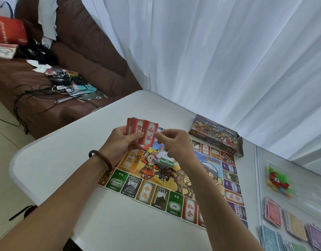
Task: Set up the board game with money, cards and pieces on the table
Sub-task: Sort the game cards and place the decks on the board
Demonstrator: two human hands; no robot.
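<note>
- Curtain (210,51), white and sheer, took up pretty much the whole back and right side
- Brown sofa (83,42) sat off to the left behind the table, covered in clutter: cables, papers, a red bag (10,31)
- White table (65,169) ran across the lower half, with a second panel on the right
- Game board (156,192) was lying flat and unfolded in the middle of the table, cartoon art facing up
- Game box (215,136) rested at the board's far right corner, touching its edge
- Play money (292,225) was laid out on the right panel in separate stacks by colour: red, yellow, purple, bluish
- Clear bag of pieces (278,180) lay just beyond the money, kinda blurry
- Left hand (123,142) was gripping a fanned bunch of red cards (143,133), thumb across the front, held up over the board's far left corner
- Right hand (174,144) had its fingers loosely curled, tips right at the edge of the front red card; couldn't honestly tell if it was pinching it or just touching
- Small pile of green-and-white cards (165,160) sat on the board below the right hand
- Dark bracelet (99,156) was round the left wrist
</note>
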